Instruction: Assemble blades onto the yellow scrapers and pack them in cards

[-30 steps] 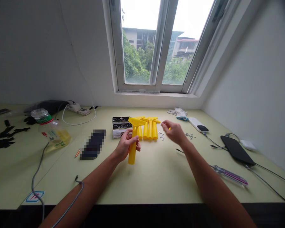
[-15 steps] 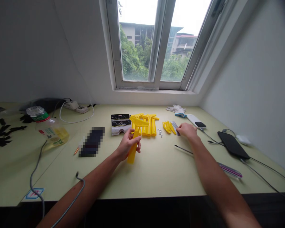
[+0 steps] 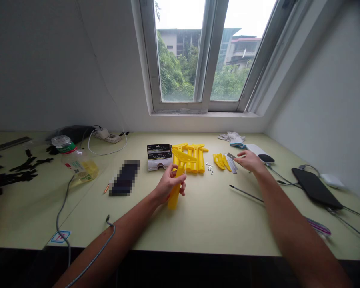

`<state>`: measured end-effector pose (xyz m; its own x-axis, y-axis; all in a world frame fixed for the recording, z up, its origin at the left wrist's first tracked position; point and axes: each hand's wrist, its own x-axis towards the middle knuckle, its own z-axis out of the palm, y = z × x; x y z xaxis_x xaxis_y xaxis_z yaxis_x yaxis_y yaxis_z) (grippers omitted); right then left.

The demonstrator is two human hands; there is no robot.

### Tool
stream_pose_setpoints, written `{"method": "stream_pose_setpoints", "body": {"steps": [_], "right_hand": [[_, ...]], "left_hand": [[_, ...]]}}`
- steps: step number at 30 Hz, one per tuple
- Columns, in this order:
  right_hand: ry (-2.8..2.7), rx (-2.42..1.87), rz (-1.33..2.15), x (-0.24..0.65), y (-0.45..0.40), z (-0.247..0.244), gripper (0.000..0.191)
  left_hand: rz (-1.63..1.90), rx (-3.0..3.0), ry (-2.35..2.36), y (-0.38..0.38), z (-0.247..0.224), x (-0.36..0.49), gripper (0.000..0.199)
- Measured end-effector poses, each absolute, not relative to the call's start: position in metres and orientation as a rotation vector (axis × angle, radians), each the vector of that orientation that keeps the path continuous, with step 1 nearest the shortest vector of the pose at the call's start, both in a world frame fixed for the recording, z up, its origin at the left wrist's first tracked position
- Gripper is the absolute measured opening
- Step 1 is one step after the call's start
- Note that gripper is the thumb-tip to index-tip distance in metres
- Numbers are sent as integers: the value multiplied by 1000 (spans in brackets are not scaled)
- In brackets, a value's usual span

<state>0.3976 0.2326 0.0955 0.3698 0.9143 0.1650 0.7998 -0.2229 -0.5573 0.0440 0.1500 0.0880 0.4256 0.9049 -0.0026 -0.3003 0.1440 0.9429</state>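
Note:
My left hand (image 3: 171,185) is closed around the handle of a yellow T-shaped scraper (image 3: 176,192), its wide head tilted up. My right hand (image 3: 249,161) pinches a thin grey metal blade (image 3: 232,156) by its right end, just above several more flat blades (image 3: 231,165) on the table. Left of those lie small yellow plastic parts (image 3: 221,162) and a scatter of small white bits (image 3: 209,168). Several more yellow scrapers (image 3: 195,160) lie behind my left hand, next to black and white boxes (image 3: 159,157).
Gloves (image 3: 232,138), a white device (image 3: 259,154) and a black power bank (image 3: 316,188) with cables lie at the right. Left are a dark phone-like slab (image 3: 125,178), a bottle (image 3: 76,162) and black strips (image 3: 15,176). Another person's hand shows at the far left edge.
The view has turned left. My right hand has lifted a blade and moved it slightly right of the other blades. Another person's hand has come into view at the left edge.

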Motion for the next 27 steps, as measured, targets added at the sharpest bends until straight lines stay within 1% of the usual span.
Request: {"method": "stream_pose_setpoints", "body": {"steps": [3, 5, 7, 9, 12, 15, 21, 24, 27], "right_hand": [[-1481, -1925, 417, 385, 229, 116, 50], [-1534, -1711, 515, 370, 224, 128, 51], [-1617, -1518, 698, 353, 218, 136, 51], [-1667, -1412, 818, 338, 212, 138, 50], [-1711, -1334, 935, 322, 206, 137, 51], [-1668, -1219, 976, 309, 198, 134, 52], [-1553, -996, 1068, 288, 185, 123, 46], [-1506, -971, 1058, 283, 181, 109, 40], [-1446, -995, 1011, 276, 164, 85, 33]], "left_hand": [[976, 1085, 742, 150, 86, 43, 43], [972, 1054, 764, 150, 84, 43, 38], [958, 982, 764, 151, 82, 42, 30], [953, 946, 755, 153, 81, 42, 26], [954, 965, 693, 156, 83, 46, 30], [925, 991, 621, 153, 85, 53, 36], [850, 935, 595, 154, 75, 69, 34], [966, 896, 628, 155, 70, 74, 28], [997, 861, 669, 142, 62, 72, 27]]}}
